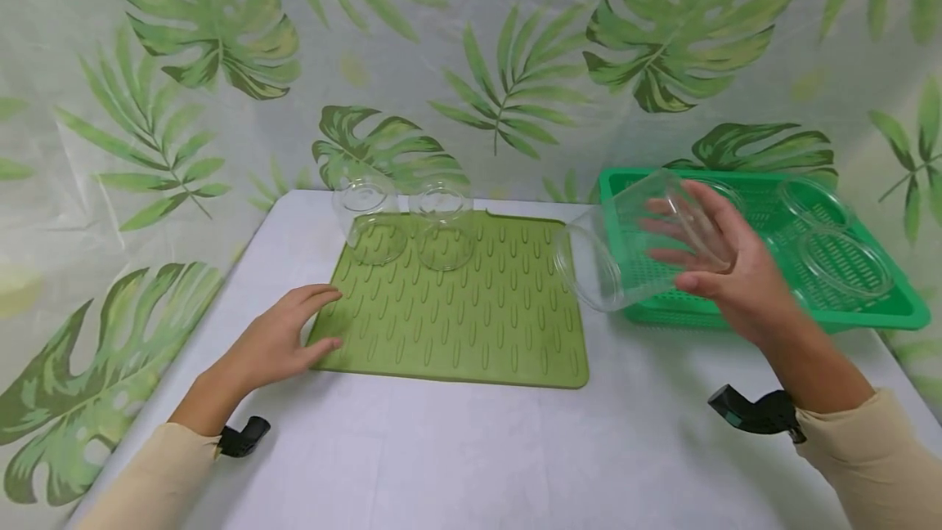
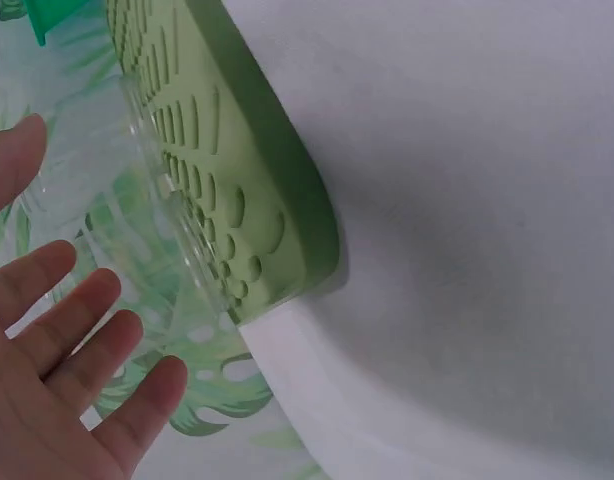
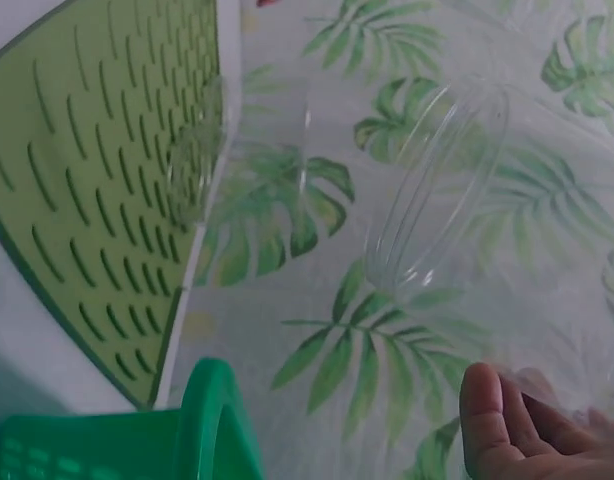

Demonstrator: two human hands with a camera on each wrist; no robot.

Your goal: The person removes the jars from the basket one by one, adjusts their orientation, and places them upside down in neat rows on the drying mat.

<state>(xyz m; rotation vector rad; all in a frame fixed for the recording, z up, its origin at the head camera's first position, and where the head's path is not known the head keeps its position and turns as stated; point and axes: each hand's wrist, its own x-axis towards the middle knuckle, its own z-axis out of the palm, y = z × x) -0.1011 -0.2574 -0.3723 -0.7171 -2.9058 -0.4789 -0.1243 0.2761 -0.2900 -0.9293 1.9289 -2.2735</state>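
My right hand [image 1: 736, 260] grips a clear plastic cup [image 1: 640, 244] near its base, tilted with the rim toward the left, above the gap between mat and basket. In the right wrist view the cup's rim [image 3: 442, 185] stands out against the backdrop. My left hand [image 1: 283, 334] holds nothing, its fingers spread at the left edge of the green drying mat [image 1: 471, 309]. Two clear cups stand upside down at the mat's back left, a left cup [image 1: 374, 223] and a right cup [image 1: 444, 227]. The left wrist view shows the spread fingers [image 2: 97, 330] close to these cups.
A green plastic basket [image 1: 736, 317] stands at the right of the white-covered table [image 1: 471, 448], with several clear cups [image 1: 846, 260] lying inside. Behind the table hangs a leaf-print backdrop [image 1: 508, 80].
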